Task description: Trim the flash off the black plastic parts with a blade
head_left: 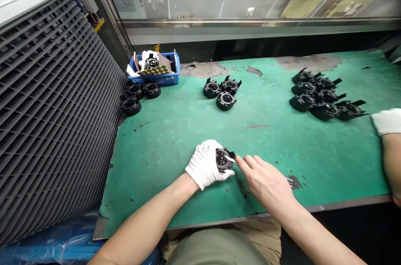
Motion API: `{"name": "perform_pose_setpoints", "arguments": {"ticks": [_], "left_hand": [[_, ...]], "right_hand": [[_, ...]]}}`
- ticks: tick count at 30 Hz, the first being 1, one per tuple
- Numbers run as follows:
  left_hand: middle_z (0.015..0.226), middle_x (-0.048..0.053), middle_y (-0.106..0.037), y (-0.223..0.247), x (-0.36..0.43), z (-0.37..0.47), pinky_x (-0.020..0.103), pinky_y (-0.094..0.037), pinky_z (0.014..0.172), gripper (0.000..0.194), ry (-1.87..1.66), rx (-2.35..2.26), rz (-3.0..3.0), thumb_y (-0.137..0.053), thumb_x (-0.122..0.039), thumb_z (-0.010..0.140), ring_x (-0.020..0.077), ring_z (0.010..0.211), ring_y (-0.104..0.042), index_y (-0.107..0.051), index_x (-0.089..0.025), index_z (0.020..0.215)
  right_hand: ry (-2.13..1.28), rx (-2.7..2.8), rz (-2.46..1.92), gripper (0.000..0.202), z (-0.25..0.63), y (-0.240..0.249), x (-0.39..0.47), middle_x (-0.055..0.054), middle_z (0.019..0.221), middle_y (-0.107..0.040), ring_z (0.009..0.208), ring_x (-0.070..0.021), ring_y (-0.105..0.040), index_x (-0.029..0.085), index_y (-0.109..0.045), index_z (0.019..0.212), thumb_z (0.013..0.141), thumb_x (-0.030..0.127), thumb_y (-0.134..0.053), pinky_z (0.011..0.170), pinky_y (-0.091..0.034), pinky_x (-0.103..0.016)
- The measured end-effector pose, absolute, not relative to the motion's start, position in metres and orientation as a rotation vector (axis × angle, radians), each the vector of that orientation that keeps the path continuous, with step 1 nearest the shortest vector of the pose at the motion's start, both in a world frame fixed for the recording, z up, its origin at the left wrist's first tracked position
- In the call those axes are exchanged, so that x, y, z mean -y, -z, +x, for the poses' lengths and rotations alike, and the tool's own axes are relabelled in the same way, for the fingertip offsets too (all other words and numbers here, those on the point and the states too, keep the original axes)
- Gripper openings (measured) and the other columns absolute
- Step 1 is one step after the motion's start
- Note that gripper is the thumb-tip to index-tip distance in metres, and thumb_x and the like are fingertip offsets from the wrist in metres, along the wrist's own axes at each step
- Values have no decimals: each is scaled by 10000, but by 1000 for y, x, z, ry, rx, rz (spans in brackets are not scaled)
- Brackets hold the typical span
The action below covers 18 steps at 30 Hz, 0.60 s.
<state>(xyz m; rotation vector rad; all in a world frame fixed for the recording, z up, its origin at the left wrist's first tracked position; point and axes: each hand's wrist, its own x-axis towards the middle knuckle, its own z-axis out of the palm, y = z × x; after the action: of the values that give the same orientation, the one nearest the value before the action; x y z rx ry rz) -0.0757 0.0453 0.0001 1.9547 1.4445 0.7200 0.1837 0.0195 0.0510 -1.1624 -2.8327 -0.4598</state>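
My left hand (205, 165), in a white glove, is wrapped round the left side of a round black plastic part (222, 160) and holds it just above the green mat. The part's open face, with a hub and small holes, is turned up, and a black tab juts from its upper right. My bare right hand (263, 175) is closed on a slim tool with a curved silvery tip (230, 158). That tip lies over the part's face. Most of the tool is hidden by my fingers, so its exact kind cannot be made out.
Similar black parts stand in groups at the back left (131, 105), back middle (226, 100) and right (324, 109). A blue bin (153, 78) holds more pieces. Stacked grey trays (56, 123) rise on the left. Another person's gloved hand (388, 122) is at the right edge.
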Motion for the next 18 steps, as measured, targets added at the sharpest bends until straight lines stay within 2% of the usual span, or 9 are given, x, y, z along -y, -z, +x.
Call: {"name": "perform_pose_setpoints", "arguments": {"ticks": [6, 11, 15, 18], "left_hand": [[1350, 143, -846, 3, -45, -75, 659, -775, 1149, 875, -718, -1444, 1944, -1231, -610, 658, 457, 1258, -886, -761, -261, 1308], [1367, 149, -847, 5, -42, -77, 654, -775, 1144, 901, -711, -1457, 1957, -1241, -644, 678, 459, 1272, -886, -762, -260, 1338], [1349, 143, -846, 8, -42, -76, 638, -777, 1125, 969, -722, -1467, 1960, -1262, -714, 632, 453, 1252, -888, -771, -261, 1334], [1347, 151, -843, 10, -42, -75, 644, -777, 1102, 1009, -736, -1472, 1954, -1269, -735, 600, 459, 1236, -884, -782, -251, 1341]], "right_hand": [[426, 2774, -1249, 533, 177, -45, -13, -57, 991, -705, 887, -270, -627, 169, -786, 1483, 981, 3, -720, 821, -522, -398], [417, 2662, -1313, 457, 171, -48, -2, -43, 981, -712, 899, -252, -665, 179, -781, 1460, 1079, -23, -632, 833, -517, -375], [422, 2565, -1321, 373, 176, -56, 10, -40, 1047, -755, 931, -232, -718, 162, -727, 1567, 1219, 82, -620, 804, -511, -361], [393, 2542, -1325, 333, 181, -55, 12, -30, 1025, -741, 891, -221, -724, 166, -710, 1597, 1281, 180, -603, 749, -501, -343]]}}
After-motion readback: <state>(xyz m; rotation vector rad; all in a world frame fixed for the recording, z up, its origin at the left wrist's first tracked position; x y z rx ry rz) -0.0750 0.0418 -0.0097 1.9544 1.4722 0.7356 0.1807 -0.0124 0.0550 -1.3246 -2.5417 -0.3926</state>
